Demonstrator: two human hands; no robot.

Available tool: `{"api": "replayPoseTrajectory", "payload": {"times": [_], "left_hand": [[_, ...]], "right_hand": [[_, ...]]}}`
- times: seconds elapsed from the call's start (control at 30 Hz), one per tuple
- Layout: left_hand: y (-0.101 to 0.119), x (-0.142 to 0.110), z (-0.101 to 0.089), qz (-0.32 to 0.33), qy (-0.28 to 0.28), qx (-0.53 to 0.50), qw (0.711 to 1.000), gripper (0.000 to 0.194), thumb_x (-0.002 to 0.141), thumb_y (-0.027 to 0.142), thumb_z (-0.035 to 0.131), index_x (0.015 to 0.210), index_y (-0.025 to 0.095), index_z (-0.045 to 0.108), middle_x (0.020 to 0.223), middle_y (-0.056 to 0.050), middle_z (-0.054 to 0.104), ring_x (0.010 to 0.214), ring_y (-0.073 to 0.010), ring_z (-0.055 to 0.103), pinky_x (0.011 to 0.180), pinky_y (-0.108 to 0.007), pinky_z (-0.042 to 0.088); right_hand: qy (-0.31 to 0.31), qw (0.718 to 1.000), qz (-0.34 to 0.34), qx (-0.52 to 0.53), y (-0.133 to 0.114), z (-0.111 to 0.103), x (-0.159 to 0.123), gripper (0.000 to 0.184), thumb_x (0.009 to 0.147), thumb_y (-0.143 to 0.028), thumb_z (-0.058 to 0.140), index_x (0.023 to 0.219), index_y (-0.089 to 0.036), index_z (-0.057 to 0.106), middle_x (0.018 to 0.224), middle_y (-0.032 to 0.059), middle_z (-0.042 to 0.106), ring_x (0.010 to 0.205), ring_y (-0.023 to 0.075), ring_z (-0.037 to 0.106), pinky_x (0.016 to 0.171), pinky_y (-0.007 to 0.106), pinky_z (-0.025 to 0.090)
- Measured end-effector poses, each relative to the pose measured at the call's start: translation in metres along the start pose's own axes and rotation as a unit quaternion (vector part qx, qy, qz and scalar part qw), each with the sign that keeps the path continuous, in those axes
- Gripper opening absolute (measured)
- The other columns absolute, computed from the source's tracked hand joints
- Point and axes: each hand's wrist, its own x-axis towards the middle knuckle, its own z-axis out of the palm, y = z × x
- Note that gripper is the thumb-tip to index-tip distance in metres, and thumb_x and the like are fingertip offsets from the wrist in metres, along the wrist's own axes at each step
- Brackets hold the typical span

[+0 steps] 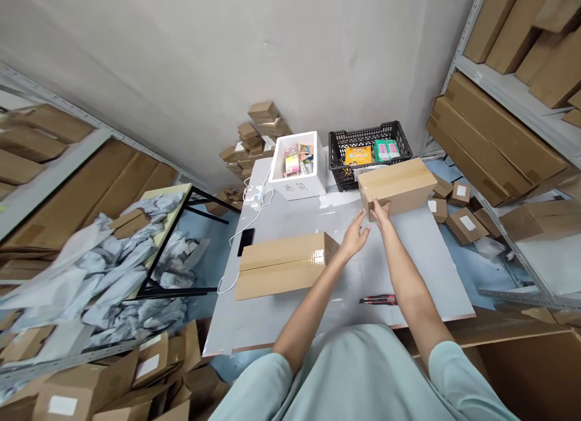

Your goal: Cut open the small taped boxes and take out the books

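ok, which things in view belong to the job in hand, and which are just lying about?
Job: long brown cardboard box, right hand touching it, left hand nearby; probably the second, shiny-taped cardboard box.

Lying about, seemingly: black phone, red-and-black cutter, white foam bin.

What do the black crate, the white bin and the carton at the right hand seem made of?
Black crate: probably plastic, dullish; moulded-looking lattice sides.
White bin: likely foam, matt; thick, smooth walls.
Carton: almost certainly cardboard, plain matt brown; flat, folded panels.
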Motion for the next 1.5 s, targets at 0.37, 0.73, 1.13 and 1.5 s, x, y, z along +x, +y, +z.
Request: {"api": "replayPoseTrajectory", "payload": {"times": [0.37, 0.73, 1.13, 1.5], "left_hand": [[-0.134, -0.193, -0.28, -0.102, 0.353, 0.157, 0.917, 0.085, 0.095, 0.078, 0.072, 0.151, 0.015, 0.067, 0.167, -0.028, 0.061, 0.165, -0.0439, 0.051, 0.142, -0.064, 0.032], [-0.209, -0.19, -0.327, -0.164, 0.22, -0.02, 0.961, 0.11, 0.096, 0.085, 0.071, 0.176, 0.012, 0.044, 0.185, -0.025, 0.041, 0.173, -0.0392, 0.041, 0.144, -0.06, 0.026], [-0.219, -0.229, -0.28, -0.062, 0.168, -0.211, 0.961, 0.119, 0.093, 0.09, 0.074, 0.185, 0.031, 0.027, 0.195, -0.008, 0.023, 0.179, -0.0332, 0.03, 0.147, -0.046, 0.027], [-0.217, -0.298, -0.226, 0.013, 0.11, -0.218, 0.97, 0.128, 0.089, 0.074, 0.089, 0.187, 0.028, 0.021, 0.196, -0.011, 0.015, 0.182, -0.0406, 0.008, 0.148, -0.058, 0.013]], "right_hand": [[-0.369, 0.862, 0.16, -0.31, 0.102, -0.081, -0.171, 0.054, 0.038, -0.035, 0.111, 0.074, -0.022, 0.074, 0.07, -0.0018, 0.071, 0.073, 0.0249, 0.07, 0.084, 0.042, 0.064], [-0.265, 0.884, 0.125, -0.365, 0.101, -0.069, -0.256, 0.035, 0.069, -0.04, 0.09, 0.072, -0.027, 0.059, 0.068, -0.0043, 0.064, 0.084, 0.0252, 0.067, 0.092, 0.041, 0.058], [-0.05, 0.985, 0.077, -0.145, 0.021, 0.026, -0.266, 0.063, 0.081, -0.088, 0.072, 0.094, -0.027, 0.064, 0.092, 0.0052, 0.078, 0.082, 0.0195, 0.074, 0.072, 0.03, 0.063], [0.051, 0.949, 0.001, -0.31, -0.044, -0.01, -0.32, 0.053, 0.082, -0.068, 0.08, 0.108, -0.026, 0.062, 0.096, 0.0031, 0.079, 0.084, 0.0216, 0.075, 0.083, 0.039, 0.065]]}}
